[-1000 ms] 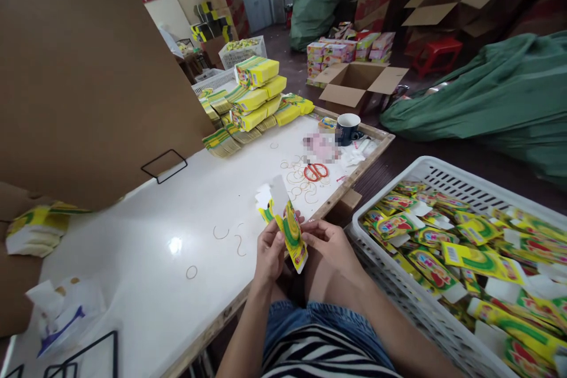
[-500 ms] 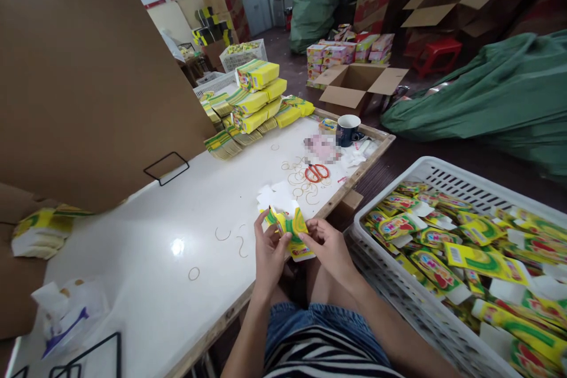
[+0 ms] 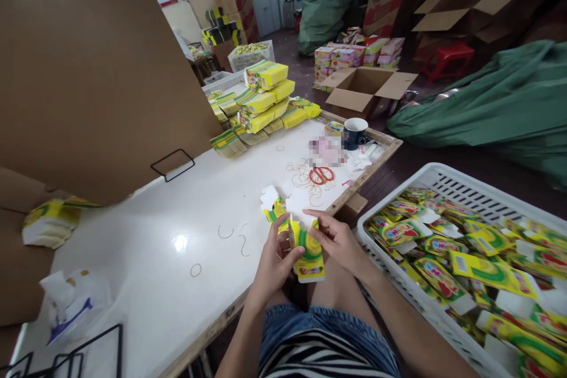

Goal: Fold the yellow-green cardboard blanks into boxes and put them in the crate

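Observation:
A small yellow and green printed carton is held over my lap, its white flaps at the top. My left hand grips its left side, thumb across the front. My right hand pinches its upper right edge near the white flap. Just beyond my left fingers is a second yellow-green carton piece with white flaps; whether it rests on the table or is also held, I cannot tell. Red-handled scissors lie among loose rubber bands on the white table.
At my right stands a white plastic basket full of similar cartons. Bundled flat cartons are stacked at the table's far end, near a dark mug. A plastic tissue pack and black wire frames are at the left.
The carton in my hands has turned more upright and moved slightly lower, showing more of its front. My right hand has shifted up to its top edge. The camera view has moved a little left.

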Available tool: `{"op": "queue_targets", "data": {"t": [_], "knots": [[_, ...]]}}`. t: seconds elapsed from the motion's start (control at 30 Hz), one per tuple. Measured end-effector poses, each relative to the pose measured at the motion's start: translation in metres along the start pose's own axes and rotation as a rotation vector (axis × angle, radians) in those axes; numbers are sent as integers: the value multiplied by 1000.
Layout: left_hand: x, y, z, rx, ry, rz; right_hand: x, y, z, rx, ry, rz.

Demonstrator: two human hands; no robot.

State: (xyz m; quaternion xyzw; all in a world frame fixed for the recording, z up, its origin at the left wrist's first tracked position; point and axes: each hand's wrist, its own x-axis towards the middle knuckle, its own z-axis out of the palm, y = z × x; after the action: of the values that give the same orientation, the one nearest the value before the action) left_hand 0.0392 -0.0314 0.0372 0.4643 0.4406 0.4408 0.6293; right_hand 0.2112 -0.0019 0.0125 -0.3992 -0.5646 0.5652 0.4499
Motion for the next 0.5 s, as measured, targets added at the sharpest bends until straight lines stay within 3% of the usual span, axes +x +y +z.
{"op": "queue_targets", "data": {"t": [0.17, 0.37, 0.5], "knots": [[0, -3, 0, -21, -14, -9, -4, 1, 3, 65, 30, -37], [-6, 3, 1, -104, -108, -60, -11, 5, -8, 93, -52, 30], [-10, 3, 1, -158, -155, -109, -12, 3, -13, -10, -95, -14]]}}
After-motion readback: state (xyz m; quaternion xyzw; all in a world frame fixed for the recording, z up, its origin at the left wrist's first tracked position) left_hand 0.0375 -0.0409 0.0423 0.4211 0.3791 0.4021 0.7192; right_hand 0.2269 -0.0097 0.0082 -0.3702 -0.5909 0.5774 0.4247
